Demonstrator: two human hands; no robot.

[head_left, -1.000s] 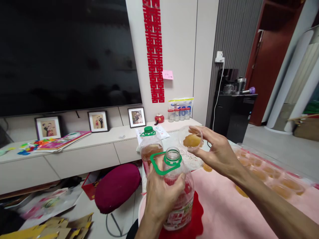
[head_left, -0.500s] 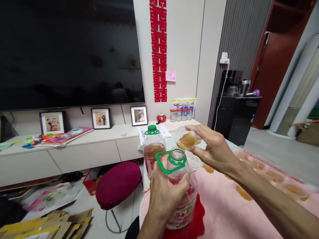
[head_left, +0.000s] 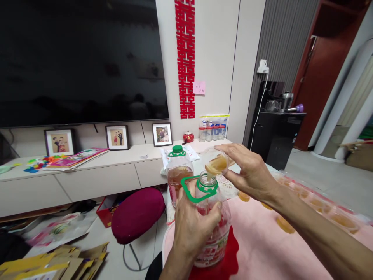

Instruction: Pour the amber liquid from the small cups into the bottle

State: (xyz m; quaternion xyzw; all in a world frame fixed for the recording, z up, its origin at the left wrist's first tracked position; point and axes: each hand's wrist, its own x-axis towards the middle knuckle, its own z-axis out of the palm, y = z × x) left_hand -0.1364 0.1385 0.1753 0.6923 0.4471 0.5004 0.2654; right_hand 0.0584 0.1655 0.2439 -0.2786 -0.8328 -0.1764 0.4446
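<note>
My left hand point(head_left: 195, 221) is wrapped round the upper part of a clear plastic bottle point(head_left: 214, 249), which has a green ring handle point(head_left: 186, 190) and an open mouth. Between the fingers of my right hand point(head_left: 247, 167) is a clear plastic cup point(head_left: 214, 161), tilted over that mouth, with amber liquid running from its rim into the neck. Behind stands another bottle point(head_left: 177, 175) with a green cap, partly full of brown liquid. The held bottle stands on a red mat point(head_left: 231, 260) on the pink tablecloth point(head_left: 262, 249).
Several cups of amber liquid point(head_left: 316, 204) stand on the right of the table. A maroon stool point(head_left: 138, 216) is at the left. Behind are a white cabinet point(head_left: 96, 186) with framed photos point(head_left: 117, 138), and small red-lidded jars point(head_left: 208, 133).
The cup in my right hand has tipped further and shifted slightly left, and liquid now flows into the bottle mouth. My left hand keeps its hold on the bottle.
</note>
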